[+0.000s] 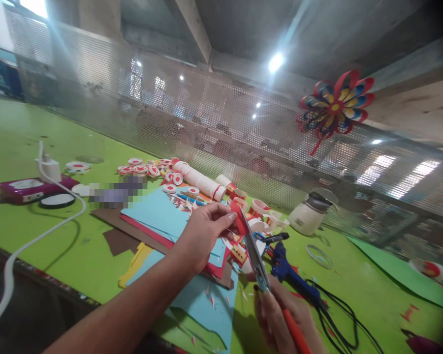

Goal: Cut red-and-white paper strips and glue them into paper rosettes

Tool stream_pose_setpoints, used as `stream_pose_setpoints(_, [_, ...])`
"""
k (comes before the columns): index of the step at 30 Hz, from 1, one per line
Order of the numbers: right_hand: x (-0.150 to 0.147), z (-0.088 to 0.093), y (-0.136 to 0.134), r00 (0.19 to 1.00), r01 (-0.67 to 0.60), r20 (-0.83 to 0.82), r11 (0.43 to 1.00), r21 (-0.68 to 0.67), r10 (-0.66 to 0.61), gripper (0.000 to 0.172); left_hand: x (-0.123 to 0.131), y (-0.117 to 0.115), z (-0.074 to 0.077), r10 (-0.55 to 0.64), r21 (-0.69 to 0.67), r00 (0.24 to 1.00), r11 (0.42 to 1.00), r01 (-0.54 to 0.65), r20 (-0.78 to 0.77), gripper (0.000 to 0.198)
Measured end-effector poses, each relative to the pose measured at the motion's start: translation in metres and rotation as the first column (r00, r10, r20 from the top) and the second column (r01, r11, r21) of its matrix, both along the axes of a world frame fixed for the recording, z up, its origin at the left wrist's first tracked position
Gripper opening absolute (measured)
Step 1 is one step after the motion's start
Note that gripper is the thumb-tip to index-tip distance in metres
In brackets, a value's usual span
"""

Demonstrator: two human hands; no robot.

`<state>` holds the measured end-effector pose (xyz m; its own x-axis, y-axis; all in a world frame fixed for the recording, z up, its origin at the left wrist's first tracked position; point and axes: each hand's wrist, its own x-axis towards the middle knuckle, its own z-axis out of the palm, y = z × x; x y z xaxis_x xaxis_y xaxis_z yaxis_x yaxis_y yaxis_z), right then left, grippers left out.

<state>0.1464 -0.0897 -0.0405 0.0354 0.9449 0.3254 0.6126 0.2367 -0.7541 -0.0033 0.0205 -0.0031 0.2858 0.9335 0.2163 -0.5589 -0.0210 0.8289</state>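
Observation:
Between the thumb and fingers of my left hand (201, 236) is a small piece of red paper (239, 215), held up over the stacked sheets. My right hand (280, 312) grips a pair of scissors (256, 260) with red handles. The scissor blades point up and away from me, and their tips lie against the red paper's right edge. Light blue paper sheets (147, 211) lie beneath my left hand, on top of red and brown sheets. Small paper scraps (212, 301) are scattered on another blue sheet near me.
A blue glue gun (293, 275) with a black cord lies right of my right hand. Behind are a white paper roll (199, 180), several red-and-white discs (140, 169) and a white jug (308, 214). A purple power strip (25, 190) with a white cable sits left. A perforated metal screen (221, 132) borders the green table (96, 265).

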Motion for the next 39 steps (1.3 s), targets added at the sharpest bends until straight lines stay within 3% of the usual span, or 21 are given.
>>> stream_pose_setpoints(4, [-0.0008,-0.0032,-0.0003,0.996,-0.005,-0.086,0.994,-0.106,-0.004,0.046,-0.0002,0.0003,0.0005,-0.003,0.001,1.0,1.0,0.003,0.005,0.014])
stream_pose_setpoints(24, [-0.0056,-0.0034,-0.0024,0.982,0.053,-0.17,0.984,-0.171,-0.083,0.054,-0.0029,-0.0006,0.0034,-0.043,-0.088,0.997,0.995,0.048,0.061,0.009])
stream_pose_setpoints(28, [-0.0063,-0.0039,-0.002,0.972,0.044,-0.218,0.984,-0.172,-0.082,0.053,-0.0038,0.0001,0.0047,-0.069,-0.078,0.994,0.994,0.075,0.08,0.019])
stream_pose_setpoints(35, [-0.0039,-0.0055,-0.0024,0.97,0.005,-0.238,0.983,-0.184,-0.049,0.053,-0.0017,0.0029,0.0034,0.009,-0.056,0.999,0.998,-0.012,-0.047,0.014])
stream_pose_setpoints(39, [-0.0067,-0.0029,-0.0033,0.92,-0.04,-0.386,0.969,-0.243,-0.059,0.05,-0.0012,0.0025,0.0027,0.018,-0.042,0.998,0.999,-0.02,-0.059,0.014])
